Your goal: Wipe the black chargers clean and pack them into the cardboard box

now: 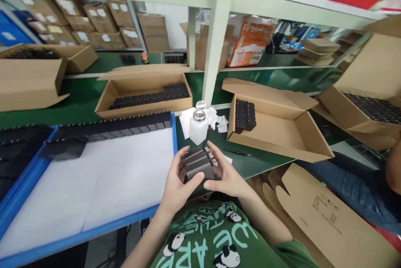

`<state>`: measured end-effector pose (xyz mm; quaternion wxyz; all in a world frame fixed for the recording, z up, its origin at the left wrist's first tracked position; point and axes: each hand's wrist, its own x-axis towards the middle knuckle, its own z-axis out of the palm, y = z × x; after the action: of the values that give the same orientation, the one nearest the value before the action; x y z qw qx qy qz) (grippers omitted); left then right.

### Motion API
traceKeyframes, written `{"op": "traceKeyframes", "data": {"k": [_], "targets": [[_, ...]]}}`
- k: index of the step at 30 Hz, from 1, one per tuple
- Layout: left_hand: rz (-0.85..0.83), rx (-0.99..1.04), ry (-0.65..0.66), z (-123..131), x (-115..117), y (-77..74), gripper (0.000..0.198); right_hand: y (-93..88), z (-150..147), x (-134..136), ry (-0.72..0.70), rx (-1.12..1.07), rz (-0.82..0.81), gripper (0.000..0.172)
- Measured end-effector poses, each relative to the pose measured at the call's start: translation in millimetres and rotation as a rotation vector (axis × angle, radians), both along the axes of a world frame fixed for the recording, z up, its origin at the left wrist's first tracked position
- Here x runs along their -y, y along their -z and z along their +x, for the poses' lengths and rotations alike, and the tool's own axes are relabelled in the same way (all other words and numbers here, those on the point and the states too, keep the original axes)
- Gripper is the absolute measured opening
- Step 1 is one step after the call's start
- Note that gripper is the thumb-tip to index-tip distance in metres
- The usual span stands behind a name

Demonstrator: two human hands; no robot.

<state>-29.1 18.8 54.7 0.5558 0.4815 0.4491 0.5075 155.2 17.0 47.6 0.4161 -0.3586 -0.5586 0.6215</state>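
Both hands hold a small stack of dark grey block-shaped parts (pixel 199 163) with metal pins on one end, just above the table's front edge. My left hand (pixel 178 182) cups the stack from the left with its thumb across the front. My right hand (pixel 226 174) grips it from the right, fingers along the pinned end. Left of the hands, a blue-rimmed tray (pixel 173 136) lined with white foam carries a row of the same dark parts (pixel 112 128) along its far side.
A white dispenser bottle (pixel 198 127) stands on white wipes behind the hands. An open carton (pixel 313 134) at right holds a few dark parts (pixel 244 115). More open cartons (pixel 144 92) of parts sit behind. Another person's arm (pixel 393 167) shows at far right. Flat cardboard (pixel 328 213) lies below.
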Motion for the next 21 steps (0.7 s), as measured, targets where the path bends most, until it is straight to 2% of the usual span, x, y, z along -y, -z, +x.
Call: {"op": "traceKeyframes", "data": {"k": [2, 4, 7, 9, 12, 14, 15, 16, 18, 21], "targets": [[0.017, -0.074, 0.036, 2.3, 0.0, 0.7, 0.073, 2.3, -1.2, -0.4, 0.019, -0.03, -0.063, 0.112], [0.025, -0.091, 0.081, 6.9, 1.2, -0.2, 0.076, -0.2, -0.5, 0.8, 0.039, -0.023, -0.058, 0.111], [0.063, -0.077, 0.11, 12.2, 3.1, -3.0, 0.082, -15.5, 13.7, 3.5, 0.106, 0.023, 0.052, 0.108], [0.103, -0.076, 0.072, 9.2, 2.3, -3.2, 0.082, -33.1, 39.9, -0.6, 0.204, 0.135, 0.171, 0.106], [0.143, -0.078, -0.035, -9.3, -3.6, 3.3, 0.076, -61.2, 106.6, -26.2, 0.483, 0.581, 0.41, 0.109], [0.147, -0.071, -0.132, -27.5, -9.8, 12.0, 0.071, -72.0, 159.2, -54.7, 0.589, 1.087, 0.541, 0.112], [0.142, -0.066, -0.186, -36.6, -13.2, 16.9, 0.068, -73.1, 183.9, -70.5, 0.569, 1.329, 0.542, 0.11], [0.127, -0.058, -0.236, -44.7, -16.5, 21.7, 0.066, -71.2, 206.1, -86.3, 0.539, 1.4, 0.517, 0.108], [0.086, -0.025, -0.313, -56.4, -22.3, 29.6, 0.063, -59.7, 240.4, -115.1, 0.443, 1.464, 0.477, 0.105], [0.064, 0.02, -0.381, -61.5, -26.8, 35.2, 0.061, -33.9, 268.4, -147.1, 0.258, 1.49, 0.448, 0.108]]}}
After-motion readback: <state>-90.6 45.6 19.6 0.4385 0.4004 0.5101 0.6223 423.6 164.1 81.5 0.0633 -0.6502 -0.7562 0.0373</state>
